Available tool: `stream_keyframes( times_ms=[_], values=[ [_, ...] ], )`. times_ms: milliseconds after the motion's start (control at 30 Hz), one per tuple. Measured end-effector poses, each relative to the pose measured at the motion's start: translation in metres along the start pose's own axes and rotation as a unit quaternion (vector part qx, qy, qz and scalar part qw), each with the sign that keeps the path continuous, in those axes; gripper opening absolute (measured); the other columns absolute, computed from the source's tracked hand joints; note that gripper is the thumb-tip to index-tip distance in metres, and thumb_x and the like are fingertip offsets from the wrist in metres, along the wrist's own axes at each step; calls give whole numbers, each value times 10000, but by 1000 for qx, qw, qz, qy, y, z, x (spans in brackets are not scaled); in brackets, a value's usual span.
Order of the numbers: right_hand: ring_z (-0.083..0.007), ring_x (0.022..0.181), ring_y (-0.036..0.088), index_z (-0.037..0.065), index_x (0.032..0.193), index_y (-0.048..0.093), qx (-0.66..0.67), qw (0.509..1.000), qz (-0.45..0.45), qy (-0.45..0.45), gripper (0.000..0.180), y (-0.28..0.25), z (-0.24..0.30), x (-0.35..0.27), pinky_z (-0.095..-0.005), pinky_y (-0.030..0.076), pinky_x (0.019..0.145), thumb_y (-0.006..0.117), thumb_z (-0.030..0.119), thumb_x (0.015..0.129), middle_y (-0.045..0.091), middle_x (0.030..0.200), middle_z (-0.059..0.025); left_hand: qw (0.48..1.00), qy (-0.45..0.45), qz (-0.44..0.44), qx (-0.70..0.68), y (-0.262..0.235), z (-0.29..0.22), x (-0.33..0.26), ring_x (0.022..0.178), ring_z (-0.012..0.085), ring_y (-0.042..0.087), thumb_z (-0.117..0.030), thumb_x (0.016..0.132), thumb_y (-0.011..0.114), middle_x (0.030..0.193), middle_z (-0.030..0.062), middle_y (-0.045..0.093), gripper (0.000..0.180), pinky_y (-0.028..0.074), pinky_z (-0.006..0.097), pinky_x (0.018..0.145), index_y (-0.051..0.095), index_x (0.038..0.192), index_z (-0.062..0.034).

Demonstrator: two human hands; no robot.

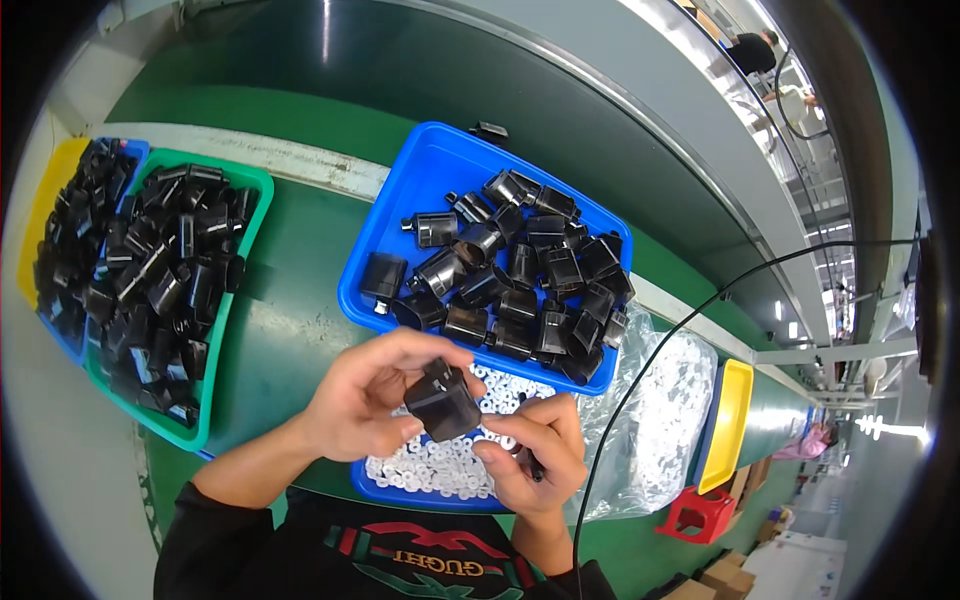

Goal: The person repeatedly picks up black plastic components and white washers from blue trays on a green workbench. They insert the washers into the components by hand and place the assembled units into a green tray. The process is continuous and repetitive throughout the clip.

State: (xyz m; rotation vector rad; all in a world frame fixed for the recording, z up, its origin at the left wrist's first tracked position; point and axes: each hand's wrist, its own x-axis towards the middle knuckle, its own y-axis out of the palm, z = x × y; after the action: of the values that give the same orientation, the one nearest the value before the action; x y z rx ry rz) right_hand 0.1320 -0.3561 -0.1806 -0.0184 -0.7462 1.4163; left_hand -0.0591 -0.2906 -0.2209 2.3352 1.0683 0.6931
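Observation:
My left hand [350, 400] is closed around a smoky black, see-through plastic container [442, 402] with a small spout, held above a blue tray [385, 490] of white ring washers [440, 470]. Close to the container's right side, my right hand [540, 450] has its thumb and fingers pinched together. A small dark piece [537, 468] shows among those fingers, and something white and round is by the fingertips; what exactly they grip cannot be made out. Just beyond my hands, a larger blue tray [385, 215] holds many similar black containers [520, 265].
At the left stand a green tray [262, 205] and a yellow tray [45, 220] heaped with black parts. A clear bag [665, 420] of white pieces lies at the right, before a yellow tray [728, 425] and red stool [695, 515]. A black cable [650, 365] crosses the right side.

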Motion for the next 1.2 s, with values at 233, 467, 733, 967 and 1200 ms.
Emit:
stream_keyframes(
  times_ms=[233, 467, 733, 967, 1200],
  values=[
    [-87, 589, 453, 99, 1002, 766, 41, 998, -28, -35, 428, 2, 8, 3, -237, 313, 497, 912, 162, 604, 440, 818, 3, 939, -139, 32, -313, -5, 13, 0, 945, 255, 680, -254, 957, 562, 1097, 186, 639, 380, 566, 355, 771, 449, 1238, -23],
    [-102, 631, 426, 150, 1048, 763, -101, 992, -3, -71, 494, 8, 12, 16, -235, 312, 515, 907, 242, 584, 421, 793, 13, 902, -236, -102, -346, 16, 15, -2, 874, 184, 654, -299, 973, 504, 963, 103, 616, 298, 540, 278, 720, 425, 1162, -82],
    [-131, 664, 470, 70, 1105, 724, -126, 989, 21, -68, 710, 5, -1, 6, -234, 342, 527, 906, 409, 509, 456, 816, -20, 887, -195, -3, -419, 7, 33, -9, 1097, 291, 622, -259, 1006, 436, 1164, 140, 607, 284, 499, 439, 949, 454, 1225, -79],
    [-145, 697, 492, 43, 1082, 722, -124, 991, 18, -44, 648, 6, -4, 2, -250, 379, 554, 933, 286, 520, 490, 839, -38, 912, -237, -35, -333, 15, 26, -6, 1047, 337, 631, -368, 973, 486, 1099, 205, 596, 375, 536, 403, 851, 432, 1159, -46],
    [-171, 662, 508, 10, 1001, 720, -113, 992, 6, -61, 582, -21, 13, -9, -281, 375, 516, 908, 312, 541, 510, 799, -54, 974, -220, -30, -40, 15, 11, 0, 1036, 233, 605, -278, 1030, 403, 1189, 178, 597, 323, 498, 373, 884, 412, 1239, -32]
  ],
)
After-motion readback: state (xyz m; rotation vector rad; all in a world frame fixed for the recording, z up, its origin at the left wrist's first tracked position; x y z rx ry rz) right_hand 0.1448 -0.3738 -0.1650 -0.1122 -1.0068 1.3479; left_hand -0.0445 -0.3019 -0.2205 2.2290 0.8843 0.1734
